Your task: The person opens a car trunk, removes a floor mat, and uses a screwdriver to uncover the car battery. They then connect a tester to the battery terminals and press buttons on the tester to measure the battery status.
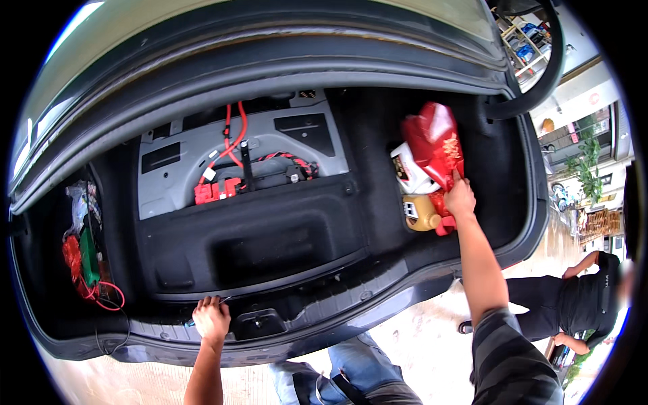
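The right hand (461,198) is closed tight on the near end of a red bag (435,145). The bag is shiny, with gold marks, and it is on the right side of the car trunk (385,223). Its wide end points to the far side, away from the hand. Part of the bag looks blurry.

Just left of the bag is a white jug (413,177). Near it, a bit closer to the person, is a gold jug (420,212). A small red thing (445,226) is beside the gold jug, but I can't tell what it is.

The left hand (211,318) is at the near edge of the trunk. Its fingers are curled round a thin tool (190,323). A blue end pokes out on the left and a thin tip on the right. The hand hides the rest.

In the far middle is a grey panel (162,172) with fat red wires (237,138) and a red box (217,191). On the left side are a clear bag (77,204), a green thing (88,256), a red bundle (71,254) and a loop of red cord (111,308).

Outside, on the right, a person in black (580,300) stands near the car.
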